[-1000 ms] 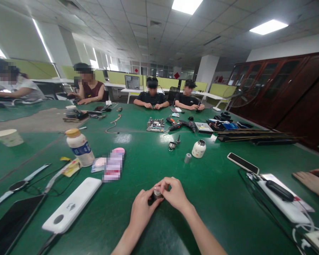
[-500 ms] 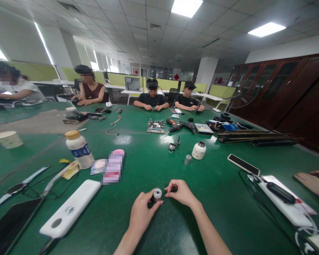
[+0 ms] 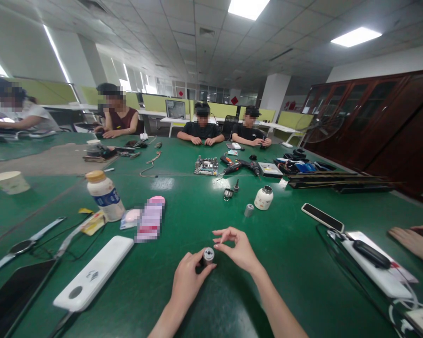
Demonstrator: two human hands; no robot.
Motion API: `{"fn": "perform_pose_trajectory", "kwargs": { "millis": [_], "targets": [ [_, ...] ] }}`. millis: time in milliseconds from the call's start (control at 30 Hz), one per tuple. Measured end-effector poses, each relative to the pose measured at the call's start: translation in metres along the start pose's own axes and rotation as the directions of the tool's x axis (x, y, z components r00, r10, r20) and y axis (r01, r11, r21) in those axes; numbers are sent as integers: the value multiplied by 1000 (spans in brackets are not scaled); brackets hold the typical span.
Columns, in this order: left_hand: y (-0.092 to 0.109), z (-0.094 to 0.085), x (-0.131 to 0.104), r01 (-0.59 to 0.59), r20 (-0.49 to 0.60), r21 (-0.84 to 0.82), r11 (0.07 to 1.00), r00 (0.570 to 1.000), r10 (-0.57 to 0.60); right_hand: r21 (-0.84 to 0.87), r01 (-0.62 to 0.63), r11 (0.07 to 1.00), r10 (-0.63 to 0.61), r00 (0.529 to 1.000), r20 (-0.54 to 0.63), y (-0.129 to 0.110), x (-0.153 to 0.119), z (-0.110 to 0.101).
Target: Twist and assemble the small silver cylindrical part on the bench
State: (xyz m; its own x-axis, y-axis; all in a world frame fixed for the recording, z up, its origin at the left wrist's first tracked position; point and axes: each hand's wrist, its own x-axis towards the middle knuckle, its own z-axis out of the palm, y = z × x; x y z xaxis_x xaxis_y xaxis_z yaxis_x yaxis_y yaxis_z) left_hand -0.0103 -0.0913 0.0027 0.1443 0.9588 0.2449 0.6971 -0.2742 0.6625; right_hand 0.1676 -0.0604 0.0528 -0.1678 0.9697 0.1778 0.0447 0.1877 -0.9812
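A small silver cylinder (image 3: 208, 256) with dark holes in its top stands upright on the green table (image 3: 183, 211). My left hand (image 3: 191, 274) grips it between thumb and fingers. Just to its upper right, my right hand (image 3: 237, 248) hovers with thumb and index fingertip close together; whatever may be between them is too small to make out. A second silver cylinder (image 3: 249, 210) stands farther off, beside a small white bottle (image 3: 263, 197). Behind these lie a small metal part (image 3: 228, 193) and a dark pointed piece (image 3: 236, 185).
On the left are a white power bank (image 3: 93, 274), a bottle with an orange cap (image 3: 105, 196) and a pink-purple case (image 3: 151, 218). A circuit board (image 3: 206, 165) and power drills (image 3: 248, 166) lie farther back. Another person's hand (image 3: 414, 241) rests at right; several people sit around.
My right hand has risen slightly and shifted a little left, closer over the cylinder, with its other fingers more extended. My left hand still holds the cylinder in place.
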Motion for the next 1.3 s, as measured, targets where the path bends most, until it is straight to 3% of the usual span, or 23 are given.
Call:
{"fn": "perform_pose_trajectory", "kwargs": {
  "millis": [133, 300, 500, 833, 1100, 1300],
  "targets": [
    [1, 0, 0, 2, 18, -13, 1000, 1000, -2, -41, 24, 999, -22, 999, 46, -11, -5, 14],
    [1, -1, 0, 3, 15, -4, 1000, 1000, -3, -94, 17, 995, -11, 998, 64, -8, -7, 23],
    [0, -1, -1, -20, 4, 11, 1000, 1000, 20, -317, 49, 947, -48, 999, 8, -7, -9, 32],
    [-1, 0, 0, -23, 22, 32, 999, 1000, 23, -309, 76, 948, -91, 995, -35, -8, -10, 35],
    [-2, 0, 0, -40, 22, 34, 999, 999, 39, -294, 164, 942, -145, 986, 86, -6, -11, 29],
    [-1, 1, -1, -24, 18, 43, 999, 1000, 24, -166, 147, 975, -143, 989, 37, -7, -8, 24]
  ]
}}
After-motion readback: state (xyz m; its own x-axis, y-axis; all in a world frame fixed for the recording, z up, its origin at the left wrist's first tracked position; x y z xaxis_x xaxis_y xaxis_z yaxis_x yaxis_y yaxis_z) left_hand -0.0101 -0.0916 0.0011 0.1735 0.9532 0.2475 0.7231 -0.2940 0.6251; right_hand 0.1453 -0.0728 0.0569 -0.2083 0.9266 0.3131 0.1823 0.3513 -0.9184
